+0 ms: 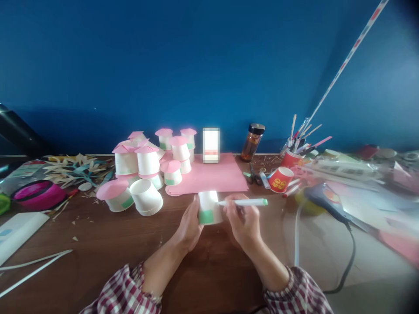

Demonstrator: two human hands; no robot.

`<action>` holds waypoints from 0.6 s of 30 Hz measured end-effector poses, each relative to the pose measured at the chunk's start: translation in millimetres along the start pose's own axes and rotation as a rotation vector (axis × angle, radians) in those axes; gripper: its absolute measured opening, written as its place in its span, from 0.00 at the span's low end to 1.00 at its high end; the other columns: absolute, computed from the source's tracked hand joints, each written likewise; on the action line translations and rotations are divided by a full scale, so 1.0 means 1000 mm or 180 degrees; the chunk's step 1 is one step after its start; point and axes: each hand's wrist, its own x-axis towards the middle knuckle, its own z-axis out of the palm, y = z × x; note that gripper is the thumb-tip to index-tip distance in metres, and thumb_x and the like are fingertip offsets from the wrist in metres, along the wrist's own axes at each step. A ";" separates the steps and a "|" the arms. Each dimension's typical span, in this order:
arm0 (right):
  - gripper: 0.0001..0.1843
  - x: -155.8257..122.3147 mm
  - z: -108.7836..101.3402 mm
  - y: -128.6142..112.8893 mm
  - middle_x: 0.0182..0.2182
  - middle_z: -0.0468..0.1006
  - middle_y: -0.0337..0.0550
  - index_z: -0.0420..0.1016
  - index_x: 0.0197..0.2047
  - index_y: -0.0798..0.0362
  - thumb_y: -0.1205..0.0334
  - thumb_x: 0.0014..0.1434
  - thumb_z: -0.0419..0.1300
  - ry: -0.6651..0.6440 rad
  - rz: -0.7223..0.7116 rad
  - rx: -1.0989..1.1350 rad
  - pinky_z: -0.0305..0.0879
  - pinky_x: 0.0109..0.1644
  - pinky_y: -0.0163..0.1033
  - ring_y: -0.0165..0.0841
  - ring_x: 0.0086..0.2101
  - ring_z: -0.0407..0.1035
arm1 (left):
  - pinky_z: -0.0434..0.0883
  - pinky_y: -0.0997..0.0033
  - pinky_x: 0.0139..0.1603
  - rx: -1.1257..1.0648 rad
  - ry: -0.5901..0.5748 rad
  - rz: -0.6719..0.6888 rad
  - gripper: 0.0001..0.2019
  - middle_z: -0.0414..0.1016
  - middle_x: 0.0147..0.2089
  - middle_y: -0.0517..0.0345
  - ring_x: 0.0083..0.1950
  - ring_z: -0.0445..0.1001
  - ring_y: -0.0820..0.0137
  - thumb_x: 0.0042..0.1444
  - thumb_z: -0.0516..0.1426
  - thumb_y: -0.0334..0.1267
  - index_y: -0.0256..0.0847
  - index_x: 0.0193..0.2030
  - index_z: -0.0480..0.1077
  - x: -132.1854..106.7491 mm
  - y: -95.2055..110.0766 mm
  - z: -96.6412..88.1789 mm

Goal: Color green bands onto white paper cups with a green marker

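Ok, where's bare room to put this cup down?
Between the left arm and right arm, the table looks bare; behind the held cup, so does the right side of the pink paper. Crowded: stacked cups left, red cups right.

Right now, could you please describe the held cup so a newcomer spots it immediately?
On the table, find the pink paper. In front, the left hand holds a white cup patched green; unlike neighbouring cups, it has a pen pointed at it.

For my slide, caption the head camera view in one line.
Left hand holds a cup, right hand points a marker at it, near pink-topped cups.
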 end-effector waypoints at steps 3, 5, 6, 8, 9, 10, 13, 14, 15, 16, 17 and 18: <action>0.09 0.000 0.000 0.001 0.20 0.73 0.36 0.70 0.31 0.54 0.60 0.61 0.55 -0.0031 -0.0003 -0.0027 0.63 0.22 0.28 0.26 0.19 0.66 | 0.64 0.71 0.38 -0.0045 0.0023 0.0006 0.17 0.70 0.30 0.59 0.34 0.66 0.70 0.54 0.57 0.52 0.39 0.40 0.71 0.001 -0.001 -0.001; 0.09 -0.001 0.001 0.001 0.20 0.73 0.37 0.71 0.31 0.54 0.60 0.61 0.55 -0.0007 0.0040 -0.0010 0.63 0.22 0.29 0.26 0.19 0.66 | 0.65 0.70 0.40 -0.0074 0.0020 0.0004 0.17 0.70 0.31 0.59 0.35 0.66 0.70 0.54 0.57 0.52 0.39 0.40 0.71 0.001 -0.001 0.000; 0.09 -0.001 0.001 0.002 0.20 0.73 0.37 0.71 0.32 0.54 0.59 0.61 0.55 0.0032 0.0068 0.0026 0.64 0.22 0.29 0.27 0.19 0.67 | 0.65 0.70 0.40 -0.0080 0.0023 0.0003 0.17 0.70 0.31 0.59 0.35 0.66 0.70 0.54 0.57 0.52 0.38 0.40 0.71 0.001 -0.001 0.000; 0.09 -0.002 0.003 0.003 0.21 0.74 0.38 0.71 0.33 0.54 0.59 0.61 0.56 0.0126 0.0105 0.0144 0.65 0.23 0.29 0.27 0.20 0.68 | 0.65 0.70 0.40 -0.0076 0.0028 0.0009 0.18 0.70 0.31 0.59 0.35 0.66 0.70 0.53 0.57 0.52 0.38 0.40 0.71 0.001 -0.001 0.001; 0.08 -0.002 0.003 0.003 0.21 0.75 0.38 0.72 0.34 0.54 0.59 0.61 0.56 0.0159 0.0109 0.0210 0.66 0.24 0.30 0.28 0.21 0.69 | 0.65 0.70 0.40 -0.0066 0.0015 0.0014 0.18 0.70 0.30 0.59 0.35 0.66 0.70 0.53 0.57 0.52 0.38 0.39 0.72 0.001 -0.001 0.001; 0.08 -0.003 0.004 0.003 0.22 0.75 0.38 0.72 0.34 0.54 0.59 0.61 0.56 0.0171 0.0108 0.0268 0.67 0.24 0.30 0.28 0.21 0.70 | 0.64 0.70 0.40 -0.0051 -0.0009 0.0017 0.18 0.70 0.30 0.59 0.35 0.66 0.70 0.53 0.57 0.52 0.38 0.39 0.72 0.001 -0.001 0.001; 0.08 -0.003 0.006 0.003 0.23 0.75 0.39 0.72 0.35 0.54 0.59 0.61 0.56 0.0145 0.0091 0.0331 0.68 0.25 0.30 0.29 0.22 0.71 | 0.64 0.71 0.39 -0.0004 -0.0045 0.0033 0.18 0.71 0.31 0.60 0.34 0.66 0.71 0.54 0.56 0.53 0.38 0.37 0.71 0.000 -0.001 0.001; 0.08 -0.004 0.006 0.003 0.23 0.75 0.39 0.72 0.35 0.54 0.59 0.61 0.56 0.0131 0.0087 0.0327 0.68 0.25 0.30 0.29 0.22 0.71 | 0.63 0.71 0.38 0.0003 -0.0047 0.0035 0.17 0.71 0.31 0.60 0.34 0.66 0.71 0.54 0.56 0.53 0.38 0.37 0.71 0.000 -0.001 0.001; 0.08 -0.004 0.006 0.003 0.23 0.75 0.39 0.72 0.35 0.54 0.59 0.61 0.56 0.0116 0.0083 0.0321 0.68 0.25 0.30 0.29 0.22 0.71 | 0.63 0.71 0.38 0.0004 -0.0050 0.0035 0.17 0.71 0.31 0.60 0.34 0.66 0.71 0.54 0.56 0.52 0.39 0.36 0.71 0.000 -0.001 0.002; 0.08 -0.004 0.006 0.002 0.23 0.75 0.39 0.72 0.35 0.54 0.59 0.61 0.56 0.0099 0.0078 0.0319 0.68 0.25 0.30 0.29 0.22 0.70 | 0.63 0.71 0.37 0.0005 -0.0057 0.0028 0.17 0.71 0.32 0.60 0.34 0.66 0.71 0.54 0.57 0.52 0.39 0.36 0.71 -0.001 -0.001 0.002; 0.08 -0.004 0.006 0.002 0.23 0.75 0.39 0.72 0.35 0.54 0.59 0.61 0.56 0.0079 0.0071 0.0320 0.68 0.24 0.30 0.28 0.22 0.70 | 0.63 0.71 0.38 0.0003 -0.0070 0.0022 0.16 0.72 0.32 0.61 0.34 0.66 0.71 0.54 0.57 0.52 0.39 0.36 0.71 -0.001 -0.001 0.002; 0.08 -0.004 0.006 0.002 0.23 0.75 0.39 0.72 0.35 0.54 0.59 0.61 0.56 0.0054 0.0065 0.0323 0.68 0.25 0.30 0.28 0.22 0.70 | 0.63 0.71 0.38 -0.0003 -0.0080 0.0022 0.16 0.71 0.32 0.61 0.34 0.66 0.72 0.54 0.57 0.51 0.39 0.35 0.71 -0.001 0.000 0.003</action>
